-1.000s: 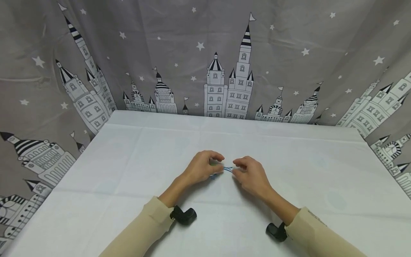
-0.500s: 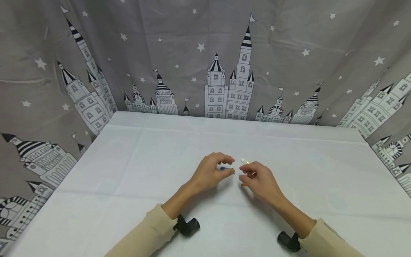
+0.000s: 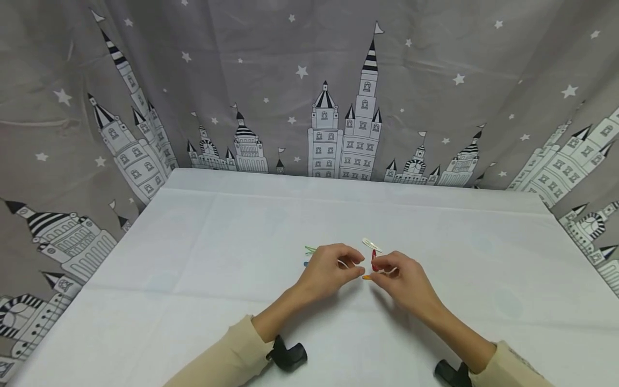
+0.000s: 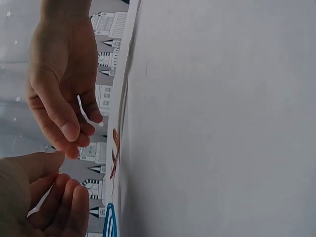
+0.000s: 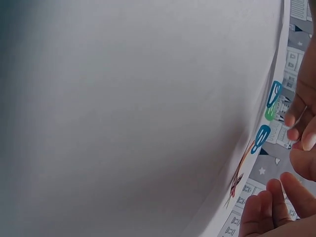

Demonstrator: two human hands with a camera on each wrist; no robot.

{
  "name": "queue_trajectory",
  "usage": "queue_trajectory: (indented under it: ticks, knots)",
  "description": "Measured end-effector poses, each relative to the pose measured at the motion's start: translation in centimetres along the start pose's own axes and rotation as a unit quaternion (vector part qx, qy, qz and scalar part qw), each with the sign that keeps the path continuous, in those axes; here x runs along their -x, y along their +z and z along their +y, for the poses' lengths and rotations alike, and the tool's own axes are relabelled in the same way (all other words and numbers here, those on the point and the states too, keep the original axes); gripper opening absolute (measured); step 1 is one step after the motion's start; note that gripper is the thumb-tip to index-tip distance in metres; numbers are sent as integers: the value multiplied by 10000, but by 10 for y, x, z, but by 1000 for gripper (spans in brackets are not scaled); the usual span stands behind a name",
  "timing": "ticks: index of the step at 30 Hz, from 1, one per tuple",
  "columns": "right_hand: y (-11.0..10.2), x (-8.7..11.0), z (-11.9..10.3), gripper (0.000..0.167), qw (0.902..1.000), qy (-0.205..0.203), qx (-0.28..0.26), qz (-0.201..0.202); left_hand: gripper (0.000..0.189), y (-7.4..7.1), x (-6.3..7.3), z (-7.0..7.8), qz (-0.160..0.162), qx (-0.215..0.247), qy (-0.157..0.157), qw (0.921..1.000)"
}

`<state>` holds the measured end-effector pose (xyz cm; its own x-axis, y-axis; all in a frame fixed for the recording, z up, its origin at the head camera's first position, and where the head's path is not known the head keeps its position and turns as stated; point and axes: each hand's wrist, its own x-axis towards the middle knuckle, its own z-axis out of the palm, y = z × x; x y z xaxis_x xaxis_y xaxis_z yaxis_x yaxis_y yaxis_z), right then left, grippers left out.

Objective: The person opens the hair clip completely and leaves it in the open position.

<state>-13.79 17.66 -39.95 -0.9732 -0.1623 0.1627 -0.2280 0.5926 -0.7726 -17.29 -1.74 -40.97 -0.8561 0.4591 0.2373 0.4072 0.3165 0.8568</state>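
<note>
My left hand (image 3: pixel 333 269) hovers over the white table with its fingers loosely bent and nothing visible in them. Facing it is my right hand (image 3: pixel 403 279), thumb and fingers also loosely bent, close beside a red snap hair clip (image 3: pixel 374 260) and an orange snap hair clip (image 3: pixel 366 277). Just beyond lies a white snap hair clip (image 3: pixel 371 245). Left of my left hand, a green hair clip (image 3: pixel 310 250) and a blue hair clip (image 3: pixel 306 264) are partly covered by it. Two blue clips show in the right wrist view, one the nearer blue clip (image 5: pixel 261 139).
A white cloth covers the table (image 3: pixel 232 242). Behind it hangs a grey curtain (image 3: pixel 271 64) printed with castles and stars. Black wrist cameras sit at both cuffs, such as the left wrist camera (image 3: pixel 290 357).
Both hands have moved right and slightly nearer. The blue and green clips now appear left of my left hand; the white, red and orange clips have come into view by my right hand.
</note>
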Motion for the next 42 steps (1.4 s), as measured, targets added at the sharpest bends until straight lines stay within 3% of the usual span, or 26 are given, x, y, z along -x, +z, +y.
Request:
queue_trajectory:
  ticks: [8,23,32,42]
  knots:
    - [-11,1,7,21,9997,88,210,51,13,12,2,0,-216,-91,-404,9989]
    - [-17,-1,22,21,9963,562,383,-520,10,21,1,-2,-281,-800,-482,9952]
    - [-11,-1,25,17,9945,570,765,-421,7,26,-2,-3,-196,-943,-634,9933]
    - [-11,-1,25,12,9948,490,811,-376,4,30,-4,-1,-96,-1183,-615,9910]
